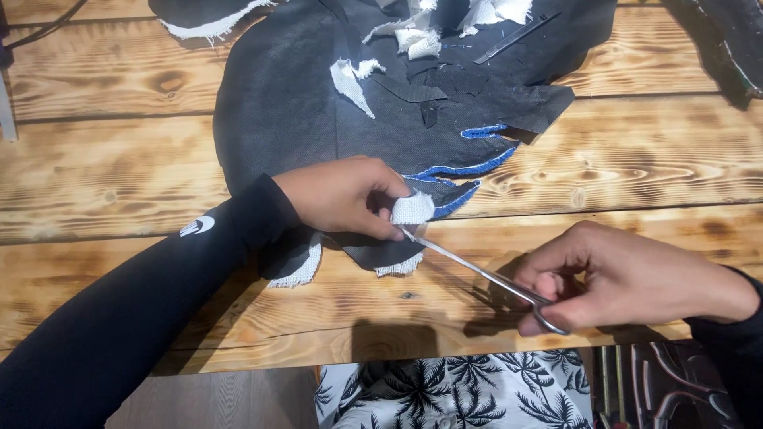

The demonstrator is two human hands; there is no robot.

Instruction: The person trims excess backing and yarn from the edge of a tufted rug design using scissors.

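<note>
Fabric: black sheet (302, 111) with white backing, middle of the wooden table (660, 167), near edge folded up
Left hand (338, 195): fingers pinched on that folded white corner (413, 209)
Right hand (628, 278): fingers closed through the handles of scissors (477, 274); tips at the corner
Scraps (417, 40): white, far side

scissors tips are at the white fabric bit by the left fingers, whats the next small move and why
Probably close the scissors for a short snip. The right hand has their tips at the white backing, which the left hand pinches up off the black fabric piece, so the fold is held ready at the blades.
</note>
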